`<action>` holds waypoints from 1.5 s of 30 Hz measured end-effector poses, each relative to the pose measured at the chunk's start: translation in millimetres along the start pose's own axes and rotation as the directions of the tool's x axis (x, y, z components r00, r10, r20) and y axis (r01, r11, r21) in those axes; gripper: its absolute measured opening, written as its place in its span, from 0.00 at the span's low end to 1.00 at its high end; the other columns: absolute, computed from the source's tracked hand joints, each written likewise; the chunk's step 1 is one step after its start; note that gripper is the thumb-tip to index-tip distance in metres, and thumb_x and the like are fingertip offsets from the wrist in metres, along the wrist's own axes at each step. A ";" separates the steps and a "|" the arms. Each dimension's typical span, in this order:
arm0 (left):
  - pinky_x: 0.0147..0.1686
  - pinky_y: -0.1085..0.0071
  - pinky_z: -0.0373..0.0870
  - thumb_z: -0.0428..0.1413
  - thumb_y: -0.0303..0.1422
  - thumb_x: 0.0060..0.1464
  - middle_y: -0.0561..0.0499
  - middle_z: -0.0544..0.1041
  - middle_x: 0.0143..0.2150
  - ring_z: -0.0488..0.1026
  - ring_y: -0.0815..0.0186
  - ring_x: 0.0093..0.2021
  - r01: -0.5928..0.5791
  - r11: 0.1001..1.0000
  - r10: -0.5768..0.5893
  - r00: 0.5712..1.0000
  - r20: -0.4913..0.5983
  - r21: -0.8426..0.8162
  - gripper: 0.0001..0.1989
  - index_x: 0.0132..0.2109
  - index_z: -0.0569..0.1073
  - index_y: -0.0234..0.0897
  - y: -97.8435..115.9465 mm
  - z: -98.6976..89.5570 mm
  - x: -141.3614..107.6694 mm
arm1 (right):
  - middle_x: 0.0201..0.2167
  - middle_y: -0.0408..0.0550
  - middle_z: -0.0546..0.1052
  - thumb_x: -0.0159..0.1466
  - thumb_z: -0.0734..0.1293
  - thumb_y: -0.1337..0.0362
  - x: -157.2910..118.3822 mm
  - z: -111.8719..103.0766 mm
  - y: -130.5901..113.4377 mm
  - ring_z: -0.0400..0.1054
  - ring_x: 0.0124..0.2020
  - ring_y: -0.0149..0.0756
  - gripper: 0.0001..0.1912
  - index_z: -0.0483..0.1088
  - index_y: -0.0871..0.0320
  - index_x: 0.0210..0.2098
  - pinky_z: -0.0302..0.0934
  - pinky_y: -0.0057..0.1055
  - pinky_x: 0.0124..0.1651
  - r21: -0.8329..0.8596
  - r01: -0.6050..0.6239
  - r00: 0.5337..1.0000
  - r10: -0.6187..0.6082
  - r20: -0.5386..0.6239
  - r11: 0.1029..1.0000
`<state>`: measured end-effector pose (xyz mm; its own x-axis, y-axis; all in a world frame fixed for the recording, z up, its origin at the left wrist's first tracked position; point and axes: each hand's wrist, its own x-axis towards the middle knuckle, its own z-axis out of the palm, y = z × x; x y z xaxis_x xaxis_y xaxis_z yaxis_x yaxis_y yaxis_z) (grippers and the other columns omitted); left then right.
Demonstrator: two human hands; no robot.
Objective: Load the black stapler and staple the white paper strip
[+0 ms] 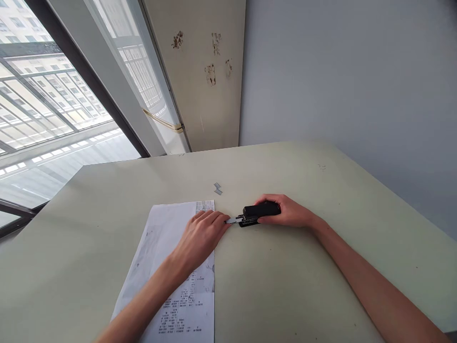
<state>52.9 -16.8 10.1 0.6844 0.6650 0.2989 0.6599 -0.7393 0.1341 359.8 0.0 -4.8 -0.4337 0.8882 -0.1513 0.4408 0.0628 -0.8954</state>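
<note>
A black stapler (262, 210) lies sideways over the table, its front end pointing left. My right hand (289, 211) is wrapped round its rear part. From its front sticks out a thin metal piece (233, 220), and the fingertips of my left hand (203, 234) are closed on the outer end of it. Beneath my left hand and forearm are printed paper sheets (160, 233), partly covered by them. Two small grey staple strips (217, 188) rest on the table beyond the hands.
The pale table (285, 286) reaches back to a grey wall (339, 71) and a beige panel (210, 109) with peeled patches. At the left is a window (46, 95) with railings outside.
</note>
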 end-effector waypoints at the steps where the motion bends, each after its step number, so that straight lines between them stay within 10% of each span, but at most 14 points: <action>1: 0.41 0.60 0.75 0.47 0.37 0.77 0.47 0.84 0.44 0.82 0.57 0.41 0.004 1.000 -0.004 1.000 0.000 -0.002 0.15 0.51 0.77 0.38 0.1 0.9 -0.3 | 0.42 0.46 0.80 0.60 0.77 0.47 0.0 0.1 0.1 0.73 0.40 0.43 0.23 0.78 0.51 0.49 0.66 0.36 0.41 -0.004 0.002 1.000 -0.002 -0.001 1.000; 14: 0.46 0.62 0.75 0.54 0.44 0.73 0.53 0.85 0.41 0.81 0.61 0.40 -0.094 0.953 0.118 0.991 0.069 -0.287 0.14 0.46 0.82 0.45 -28.9 -15.0 -0.4 | 0.43 0.46 0.80 0.58 0.78 0.48 -3.2 4.0 -6.8 0.72 0.42 0.44 0.22 0.77 0.50 0.47 0.66 0.37 0.43 0.058 0.013 1.000 -0.012 -0.010 0.998; 45: 0.48 0.59 0.73 0.64 0.43 0.66 0.50 0.85 0.48 0.79 0.58 0.48 -0.103 0.986 0.072 0.973 -0.220 -0.132 0.10 0.41 0.80 0.42 -3.3 8.6 -5.0 | 0.41 0.46 0.80 0.61 0.77 0.49 -2.1 7.3 -9.4 0.73 0.41 0.43 0.20 0.78 0.51 0.48 0.67 0.37 0.44 0.005 0.015 0.999 -0.016 0.028 1.000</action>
<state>50.0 -16.8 0.0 0.6451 0.5708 0.5081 0.5394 -0.8111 0.2263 350.8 -5.8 0.9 -0.4623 0.8741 -0.1489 0.4301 0.0742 -0.8997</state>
